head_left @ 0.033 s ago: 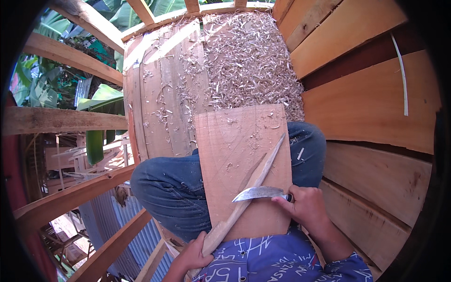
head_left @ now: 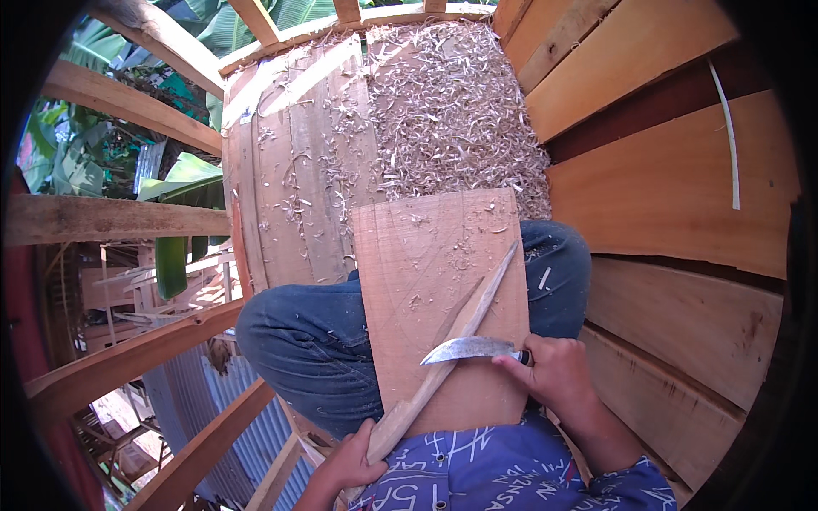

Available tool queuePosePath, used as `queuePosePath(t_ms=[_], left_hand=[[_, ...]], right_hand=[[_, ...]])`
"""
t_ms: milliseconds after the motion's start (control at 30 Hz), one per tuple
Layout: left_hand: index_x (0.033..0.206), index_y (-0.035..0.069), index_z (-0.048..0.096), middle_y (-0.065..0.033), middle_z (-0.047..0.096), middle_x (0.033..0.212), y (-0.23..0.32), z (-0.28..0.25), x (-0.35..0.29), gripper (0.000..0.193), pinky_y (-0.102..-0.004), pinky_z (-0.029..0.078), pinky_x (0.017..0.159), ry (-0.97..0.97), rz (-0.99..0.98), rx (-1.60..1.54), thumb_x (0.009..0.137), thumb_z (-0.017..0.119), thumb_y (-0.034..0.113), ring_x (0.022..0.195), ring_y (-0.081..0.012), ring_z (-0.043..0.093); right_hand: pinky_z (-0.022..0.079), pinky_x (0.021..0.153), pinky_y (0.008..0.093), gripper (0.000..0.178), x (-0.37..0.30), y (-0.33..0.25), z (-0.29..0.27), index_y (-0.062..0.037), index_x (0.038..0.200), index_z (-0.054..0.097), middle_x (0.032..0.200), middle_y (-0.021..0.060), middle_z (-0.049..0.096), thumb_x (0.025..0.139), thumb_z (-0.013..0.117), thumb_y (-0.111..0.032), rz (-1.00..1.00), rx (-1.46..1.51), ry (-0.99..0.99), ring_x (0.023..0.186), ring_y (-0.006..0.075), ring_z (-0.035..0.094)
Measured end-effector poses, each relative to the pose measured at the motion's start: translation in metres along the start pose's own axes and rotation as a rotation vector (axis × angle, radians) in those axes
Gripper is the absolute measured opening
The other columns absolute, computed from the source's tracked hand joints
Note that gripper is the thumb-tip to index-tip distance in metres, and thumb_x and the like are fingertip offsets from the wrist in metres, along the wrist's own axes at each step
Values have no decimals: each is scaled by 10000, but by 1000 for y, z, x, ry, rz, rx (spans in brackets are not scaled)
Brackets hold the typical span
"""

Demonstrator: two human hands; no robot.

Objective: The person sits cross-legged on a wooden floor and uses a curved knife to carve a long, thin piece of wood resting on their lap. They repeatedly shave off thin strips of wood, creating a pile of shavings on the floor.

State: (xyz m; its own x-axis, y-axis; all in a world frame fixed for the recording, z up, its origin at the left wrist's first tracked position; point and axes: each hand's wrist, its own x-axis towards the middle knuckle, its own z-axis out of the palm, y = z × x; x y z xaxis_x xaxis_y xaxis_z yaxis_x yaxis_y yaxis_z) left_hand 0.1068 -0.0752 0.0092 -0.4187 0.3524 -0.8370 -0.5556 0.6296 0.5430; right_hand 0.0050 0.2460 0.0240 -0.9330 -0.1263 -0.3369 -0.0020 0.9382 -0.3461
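Plainly, two bare hands are in view, with one knife, one stick and one board between them. The left hand, at 7 o'clock, has its fingers wrapped around the thick end of the long, pale-brown, tapered wooden stick. The right hand, towards 4 o'clock, has its fingers closed on the dark handle of the curved, grey steel knife, the thumb stretched out towards the blade. Two bent legs in dark blue jeans flank the flat, reddish-brown rectangular wooden board; curled pale shavings, too many to count, lie thick at 12 o'clock.

The stick slants over the board, its tip close to the board's right-hand edge. The widest open stretch of board lies on the stick's 10 o'clock side, with a few scattered shavings. A brown plank wall rises at 3 o'clock, beyond the right hand; sawn wooden rails run along the 9 o'clock side.

The stick's long axis runs from 7 to 1 o'clock, narrowing to a point at 1. The knife's blade crosses over it near mid-length, its tip towards 9 o'clock and its handle towards 3.
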Motion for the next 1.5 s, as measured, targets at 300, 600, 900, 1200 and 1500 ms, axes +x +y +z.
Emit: queuePosePath(t_ms=[300, 600, 900, 1200, 1500], left_hand=[[1082, -48, 435, -248, 580, 669, -17, 9, 9, 543, -434, 477, 606, 72, 105, 4, 779, 703, 313, 680, -418, 644], [1111, -57, 439, -248, 598, 694, -32, 15, 13, 585, -415, 477, 593, 126, 208, -43, 795, 713, 353, 632, -394, 633], [1205, -79, 428, -305, 616, 909, -24, 6, 11, 667, -423, 484, 758, 16, 83, -96, 784, 722, 347, 903, -430, 634], [1234, -98, 408, -305, 610, 949, -49, 12, 16, 700, -418, 486, 795, 10, 167, -130, 763, 734, 305, 918, -426, 629], [1284, -104, 380, -299, 586, 1040, -52, 13, 14, 793, -426, 445, 881, -16, 119, -151, 770, 703, 407, 1009, -415, 587]], right_hand=[[458, 493, 423, 596, 13, 5, -5, -21, 615, 614, 551, 148, 583, 796, 637, -589, -28, -135, 2, 518, 331, 599], [474, 486, 424, 608, 16, 15, -25, -14, 618, 611, 526, 172, 566, 795, 632, -595, 154, -132, 73, 525, 342, 615], [447, 462, 399, 574, 32, 32, -14, -34, 579, 543, 513, 150, 548, 788, 670, -553, 274, -135, 205, 479, 319, 579], [422, 408, 338, 582, 4, -2, 9, -87, 544, 462, 492, 62, 508, 722, 713, -580, -33, -88, 44, 432, 232, 557], [409, 449, 386, 587, 27, 42, -3, -40, 560, 470, 483, 131, 482, 766, 704, -537, 301, -117, 279, 460, 304, 540]])
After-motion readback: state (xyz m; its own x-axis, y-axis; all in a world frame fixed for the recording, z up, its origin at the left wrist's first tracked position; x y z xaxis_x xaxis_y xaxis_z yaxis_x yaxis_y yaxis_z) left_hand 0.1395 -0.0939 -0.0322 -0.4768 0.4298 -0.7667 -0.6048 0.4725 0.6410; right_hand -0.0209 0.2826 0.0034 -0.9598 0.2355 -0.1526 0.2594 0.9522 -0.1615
